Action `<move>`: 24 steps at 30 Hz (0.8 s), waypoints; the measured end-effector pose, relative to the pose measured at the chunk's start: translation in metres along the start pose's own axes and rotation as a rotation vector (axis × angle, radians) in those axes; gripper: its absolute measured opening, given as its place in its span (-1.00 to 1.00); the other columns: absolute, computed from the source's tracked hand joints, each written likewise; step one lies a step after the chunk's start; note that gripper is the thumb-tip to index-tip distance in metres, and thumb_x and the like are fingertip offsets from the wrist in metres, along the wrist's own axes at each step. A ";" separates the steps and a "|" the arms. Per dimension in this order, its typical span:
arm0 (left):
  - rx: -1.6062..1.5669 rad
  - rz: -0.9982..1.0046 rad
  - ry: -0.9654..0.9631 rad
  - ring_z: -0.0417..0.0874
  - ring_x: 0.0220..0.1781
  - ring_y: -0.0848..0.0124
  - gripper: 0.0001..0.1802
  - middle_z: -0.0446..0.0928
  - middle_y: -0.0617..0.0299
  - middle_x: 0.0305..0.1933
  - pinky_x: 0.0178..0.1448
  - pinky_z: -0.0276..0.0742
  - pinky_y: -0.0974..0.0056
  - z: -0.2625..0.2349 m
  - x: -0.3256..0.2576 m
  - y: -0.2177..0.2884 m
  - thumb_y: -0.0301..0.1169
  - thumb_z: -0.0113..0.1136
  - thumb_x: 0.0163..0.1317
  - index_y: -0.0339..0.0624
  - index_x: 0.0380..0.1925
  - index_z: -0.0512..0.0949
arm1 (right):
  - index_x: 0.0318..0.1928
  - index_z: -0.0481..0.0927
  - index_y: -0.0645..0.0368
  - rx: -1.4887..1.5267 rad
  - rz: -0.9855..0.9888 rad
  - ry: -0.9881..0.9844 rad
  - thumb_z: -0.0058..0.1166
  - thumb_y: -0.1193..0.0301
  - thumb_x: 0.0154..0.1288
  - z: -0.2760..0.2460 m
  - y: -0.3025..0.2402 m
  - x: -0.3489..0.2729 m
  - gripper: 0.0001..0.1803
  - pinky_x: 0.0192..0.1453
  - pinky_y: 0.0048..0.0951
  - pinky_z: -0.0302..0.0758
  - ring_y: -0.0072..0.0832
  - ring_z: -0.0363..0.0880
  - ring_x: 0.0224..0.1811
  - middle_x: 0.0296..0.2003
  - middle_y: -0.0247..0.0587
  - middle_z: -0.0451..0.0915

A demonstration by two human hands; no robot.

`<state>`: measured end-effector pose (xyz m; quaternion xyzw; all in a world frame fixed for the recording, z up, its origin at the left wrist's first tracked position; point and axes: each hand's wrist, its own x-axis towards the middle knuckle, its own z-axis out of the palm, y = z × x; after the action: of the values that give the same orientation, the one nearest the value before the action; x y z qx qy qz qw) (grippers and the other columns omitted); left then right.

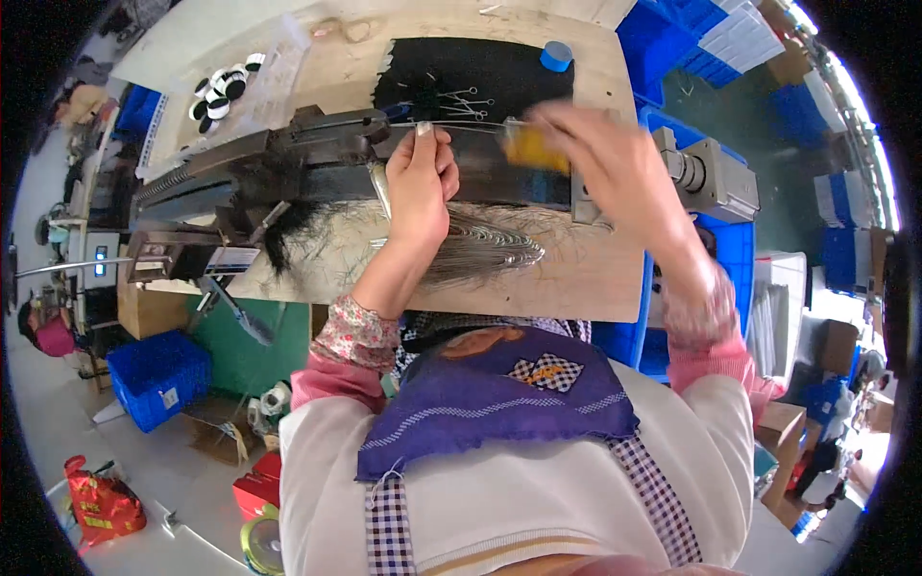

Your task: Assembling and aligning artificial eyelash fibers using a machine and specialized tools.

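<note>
My left hand (421,182) is closed in a fist over the dark metal machine bar (288,158), pinching thin metal wires (461,125) that stretch to the right. My right hand (600,158), blurred with motion, grips a small yellow block (530,149) at the other end of those wires. A fan of grey wire pieces (480,250) lies on the wooden bench (586,278) just below my left wrist. A tuft of black fibres (288,226) hangs from the machine at the left.
A black mat (499,67) with loose wire pieces and a blue tape roll (555,56) lie at the back. A clear tray of black-and-white discs (223,86) sits far left. Blue crates (158,376) stand on the floor and at right; a grey cylinder unit (711,173) juts right.
</note>
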<state>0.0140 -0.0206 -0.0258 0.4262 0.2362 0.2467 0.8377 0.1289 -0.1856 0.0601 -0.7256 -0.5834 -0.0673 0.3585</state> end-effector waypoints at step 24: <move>-0.879 -0.351 -0.182 0.11 0.44 -0.02 -0.06 0.14 -0.20 0.34 0.51 0.05 0.02 0.004 -0.007 0.028 0.27 -0.29 0.30 -0.51 0.25 0.07 | 0.09 0.56 0.05 -0.060 0.113 -0.551 -0.03 0.18 0.34 0.042 0.027 0.091 -0.61 0.04 -0.24 0.38 -0.09 0.44 -0.09 -0.14 -0.02 0.52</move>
<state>0.0047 -0.0129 0.0002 0.0054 0.1037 0.1399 0.9847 0.1682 -0.0896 0.0645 -0.7582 -0.6153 0.1352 0.1678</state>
